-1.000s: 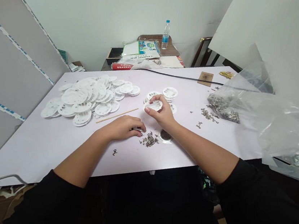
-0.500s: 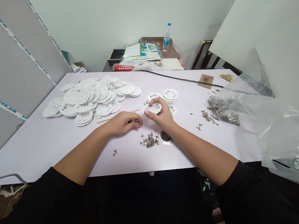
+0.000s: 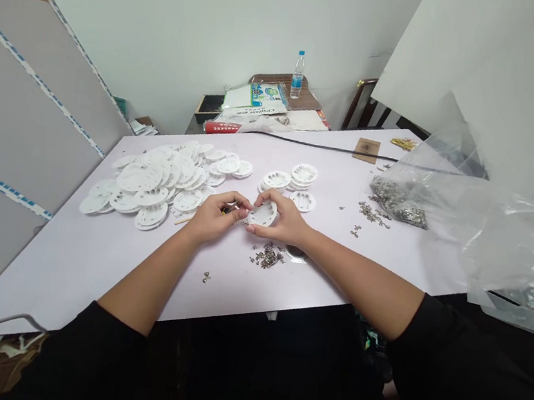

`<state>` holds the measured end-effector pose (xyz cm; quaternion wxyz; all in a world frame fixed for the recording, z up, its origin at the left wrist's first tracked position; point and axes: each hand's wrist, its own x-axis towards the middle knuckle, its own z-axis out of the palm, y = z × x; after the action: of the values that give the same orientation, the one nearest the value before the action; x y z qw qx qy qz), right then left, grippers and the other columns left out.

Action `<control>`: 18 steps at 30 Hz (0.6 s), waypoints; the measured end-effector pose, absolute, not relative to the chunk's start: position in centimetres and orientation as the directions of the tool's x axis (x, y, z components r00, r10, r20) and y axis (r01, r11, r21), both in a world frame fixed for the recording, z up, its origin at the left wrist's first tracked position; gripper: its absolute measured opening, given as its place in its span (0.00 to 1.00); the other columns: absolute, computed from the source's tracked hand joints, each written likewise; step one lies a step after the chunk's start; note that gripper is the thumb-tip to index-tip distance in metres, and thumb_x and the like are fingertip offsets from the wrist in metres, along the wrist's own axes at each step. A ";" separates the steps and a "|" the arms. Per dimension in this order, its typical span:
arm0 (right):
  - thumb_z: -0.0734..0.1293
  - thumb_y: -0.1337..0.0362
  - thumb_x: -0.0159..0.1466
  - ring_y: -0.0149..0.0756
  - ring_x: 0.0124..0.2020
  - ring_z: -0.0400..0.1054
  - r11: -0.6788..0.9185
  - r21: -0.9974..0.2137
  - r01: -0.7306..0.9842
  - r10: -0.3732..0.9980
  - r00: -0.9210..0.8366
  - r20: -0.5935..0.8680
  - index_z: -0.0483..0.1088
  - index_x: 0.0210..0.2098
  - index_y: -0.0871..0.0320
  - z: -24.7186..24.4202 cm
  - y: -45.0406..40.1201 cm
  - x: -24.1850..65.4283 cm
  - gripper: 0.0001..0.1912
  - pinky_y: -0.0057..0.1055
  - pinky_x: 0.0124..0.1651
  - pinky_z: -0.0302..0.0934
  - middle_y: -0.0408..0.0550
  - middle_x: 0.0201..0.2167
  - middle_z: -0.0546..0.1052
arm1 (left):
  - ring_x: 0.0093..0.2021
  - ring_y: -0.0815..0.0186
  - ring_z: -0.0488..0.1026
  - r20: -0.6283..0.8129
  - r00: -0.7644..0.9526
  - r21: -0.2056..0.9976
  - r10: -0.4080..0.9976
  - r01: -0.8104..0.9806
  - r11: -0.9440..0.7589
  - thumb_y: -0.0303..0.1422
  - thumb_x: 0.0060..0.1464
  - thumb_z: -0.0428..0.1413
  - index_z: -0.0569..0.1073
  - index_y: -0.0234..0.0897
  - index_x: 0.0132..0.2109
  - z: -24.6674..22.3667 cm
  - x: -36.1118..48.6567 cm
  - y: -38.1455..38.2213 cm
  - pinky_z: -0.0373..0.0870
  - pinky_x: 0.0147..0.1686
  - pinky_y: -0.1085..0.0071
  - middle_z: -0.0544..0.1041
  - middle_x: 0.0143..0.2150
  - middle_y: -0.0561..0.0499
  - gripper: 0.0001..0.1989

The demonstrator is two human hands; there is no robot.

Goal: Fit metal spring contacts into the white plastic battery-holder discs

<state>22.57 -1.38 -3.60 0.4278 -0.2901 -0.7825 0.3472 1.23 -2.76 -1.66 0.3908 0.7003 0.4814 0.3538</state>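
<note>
My right hand (image 3: 286,220) grips a white round plastic disc (image 3: 264,214) by its edge, with the disc tilted up above the table. My left hand (image 3: 219,217) is closed at the disc's left edge, thumb and forefinger pinched together. A small metal bit shows by those fingertips, and something dark with a touch of yellow is partly hidden inside the left hand. Just below both hands lies a small pile of metal parts (image 3: 267,256). Behind the right hand are stacked discs (image 3: 304,173) and a single disc (image 3: 302,201) with metal strips in them.
A large heap of white discs (image 3: 153,176) covers the table's left side. At right lies a clear plastic bag (image 3: 400,200) of metal parts, with loose parts (image 3: 373,214) beside it. A black cable (image 3: 303,141) crosses the back; a water bottle (image 3: 297,77) stands beyond.
My right hand has brought the disc down and left, turning it toward the left hand. The left hand has risen slightly and its fingertips now meet the disc's edge.
</note>
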 end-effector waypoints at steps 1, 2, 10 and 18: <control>0.76 0.47 0.52 0.28 0.39 0.67 0.595 -0.790 0.148 0.745 -0.471 0.473 0.67 0.42 0.60 -3.7 -1.4 22.5 0.30 0.28 0.45 0.62 0.48 0.40 0.74 | 0.28 0.83 0.63 0.152 0.285 0.869 0.946 0.418 -0.265 0.45 0.53 0.61 0.77 0.32 0.40 -1.8 1.3 -2.8 0.61 0.31 0.81 0.77 0.36 0.51 0.19; 0.76 0.47 0.52 0.28 0.39 0.67 0.599 -0.789 0.141 0.741 -0.472 0.478 0.67 0.42 0.60 -3.7 -1.4 22.5 0.29 0.28 0.46 0.63 0.48 0.40 0.74 | 0.30 0.83 0.64 0.181 0.283 0.853 0.942 0.431 -0.294 0.44 0.54 0.61 0.78 0.33 0.41 -1.9 1.4 -2.8 0.62 0.33 0.82 0.77 0.37 0.51 0.17; 0.77 0.47 0.51 0.28 0.39 0.67 0.591 -0.789 0.170 0.750 -0.478 0.458 0.68 0.41 0.60 -3.9 -1.4 22.6 0.29 0.28 0.45 0.63 0.47 0.39 0.74 | 0.37 0.82 0.74 0.434 0.420 0.608 0.797 0.516 -0.603 0.35 0.58 0.58 0.82 0.40 0.42 -2.4 1.0 -2.6 0.69 0.41 0.84 0.79 0.39 0.52 0.09; 0.77 0.47 0.51 0.28 0.39 0.67 0.587 -0.787 0.191 0.759 -0.469 0.452 0.68 0.41 0.60 -3.9 -1.3 22.7 0.28 0.27 0.46 0.63 0.47 0.39 0.74 | 0.37 0.83 0.76 0.480 0.494 0.480 0.725 0.543 -0.689 0.34 0.60 0.57 0.83 0.41 0.42 -2.5 0.4 -2.5 0.70 0.41 0.85 0.81 0.39 0.53 0.10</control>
<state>22.71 -1.33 -3.88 0.4175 -0.3019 -0.7868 0.3398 0.39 -2.53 -2.46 0.1338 0.8540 0.3712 0.3390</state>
